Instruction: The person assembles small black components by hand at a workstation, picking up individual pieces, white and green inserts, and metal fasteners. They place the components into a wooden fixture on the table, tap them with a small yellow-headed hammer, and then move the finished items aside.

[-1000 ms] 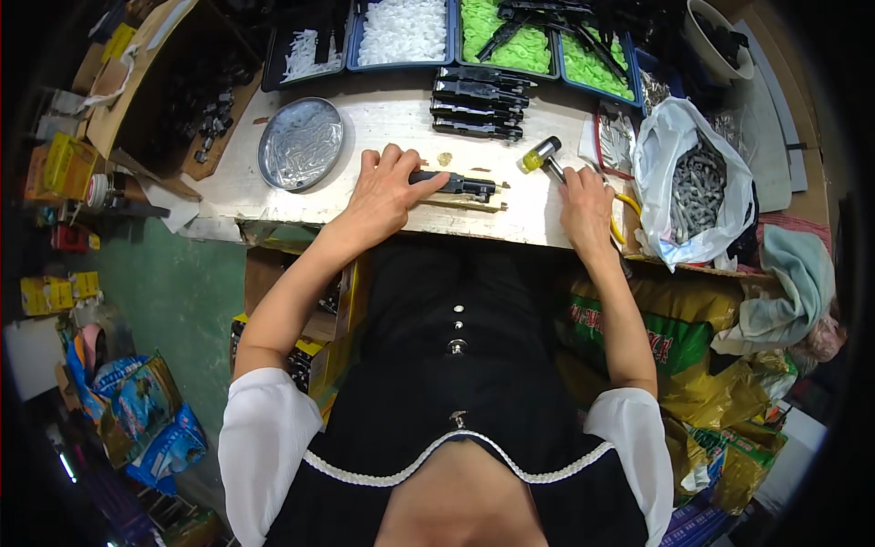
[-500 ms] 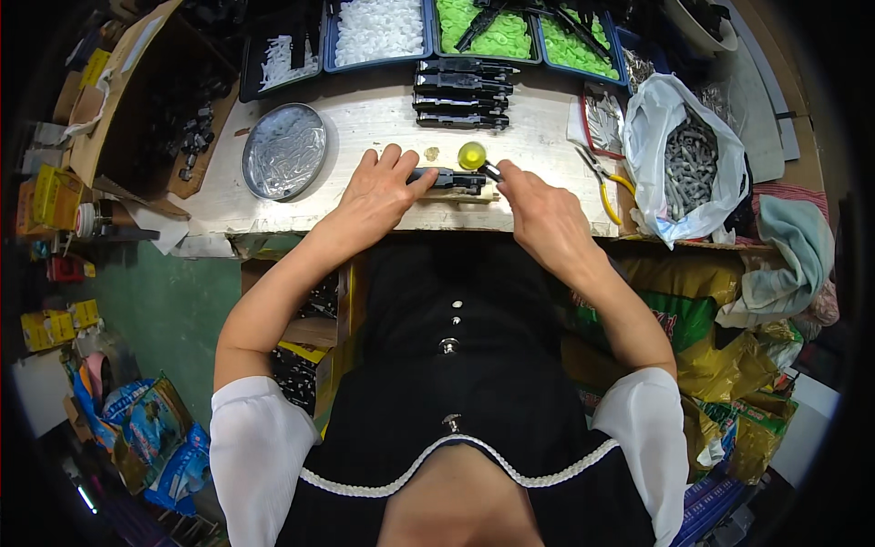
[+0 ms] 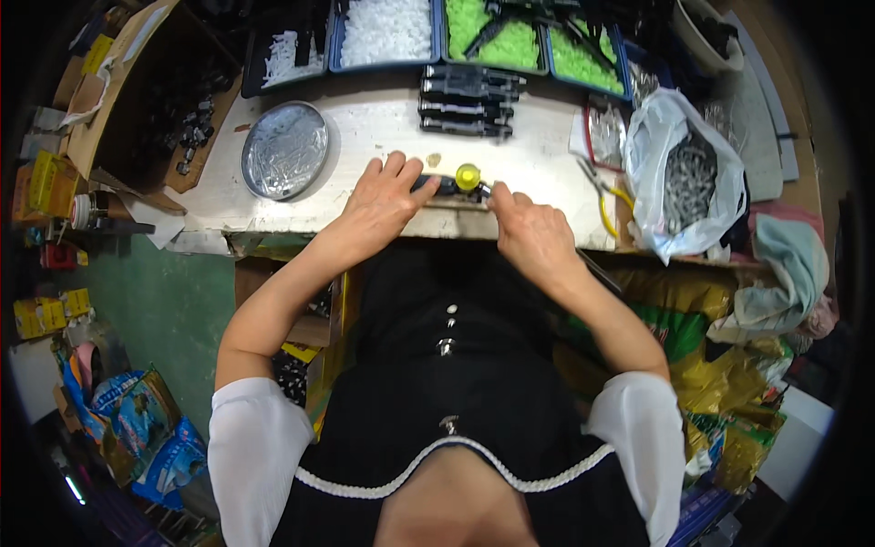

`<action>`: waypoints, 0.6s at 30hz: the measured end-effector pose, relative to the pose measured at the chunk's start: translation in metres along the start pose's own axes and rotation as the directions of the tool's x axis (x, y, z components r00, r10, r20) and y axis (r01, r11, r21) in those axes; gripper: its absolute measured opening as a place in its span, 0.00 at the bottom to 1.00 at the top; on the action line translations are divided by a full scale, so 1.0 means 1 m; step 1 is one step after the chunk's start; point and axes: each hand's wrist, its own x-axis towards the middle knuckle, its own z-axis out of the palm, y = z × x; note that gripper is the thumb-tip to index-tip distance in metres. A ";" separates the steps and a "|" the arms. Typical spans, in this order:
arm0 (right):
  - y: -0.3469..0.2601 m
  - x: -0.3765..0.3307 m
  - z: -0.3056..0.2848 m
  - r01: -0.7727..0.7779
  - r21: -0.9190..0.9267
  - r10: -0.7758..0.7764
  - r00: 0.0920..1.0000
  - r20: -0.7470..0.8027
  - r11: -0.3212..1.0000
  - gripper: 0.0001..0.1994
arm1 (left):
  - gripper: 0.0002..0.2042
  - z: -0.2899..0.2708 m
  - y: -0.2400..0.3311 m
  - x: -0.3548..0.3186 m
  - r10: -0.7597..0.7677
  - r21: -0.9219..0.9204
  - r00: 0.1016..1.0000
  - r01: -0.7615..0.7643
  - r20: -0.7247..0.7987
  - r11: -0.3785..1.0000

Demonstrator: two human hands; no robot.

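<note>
At the bench's front edge, my left hand [image 3: 383, 202] presses a long black part [image 3: 436, 185] with thumb and fingertips, holding its left end. The part lies on a low wooden block [image 3: 456, 204]. My right hand [image 3: 536, 230] is closed round the handle of a small hammer [image 3: 468, 176] with a round yellow head. That head is over the black part's middle and seems to touch it. Several similar black parts [image 3: 467, 100] lie in a stack just beyond.
Blue trays of white pieces [image 3: 386, 35] and green pieces [image 3: 490, 38] line the back. A round metal tin [image 3: 284, 150] lies left, near an open cardboard box [image 3: 123, 109]. Yellow-handled pliers [image 3: 609, 205] and a white bag of grey metal parts [image 3: 652, 182] are on the right.
The hammer's yellow head has come down toward me, from beyond the black part to over its middle. My left hand stays on the part. The whole view has shifted slightly.
</note>
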 end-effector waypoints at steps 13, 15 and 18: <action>-0.016 0.020 0.004 0.085 0.111 -0.095 0.991 0.097 0.990 0.09 | 0.26 0.005 -0.022 0.004 -0.315 -0.531 0.949 0.260 -0.014 0.807; -0.011 0.030 0.004 0.115 0.185 -0.136 0.985 0.109 0.976 0.09 | 0.26 0.011 -0.017 -0.003 -0.397 -0.562 0.910 0.270 -0.116 0.782; -0.021 0.040 -0.018 0.106 0.454 0.010 0.969 -0.245 0.885 0.08 | 0.23 0.021 -0.010 -0.013 -0.418 -0.535 0.879 0.245 -0.230 0.809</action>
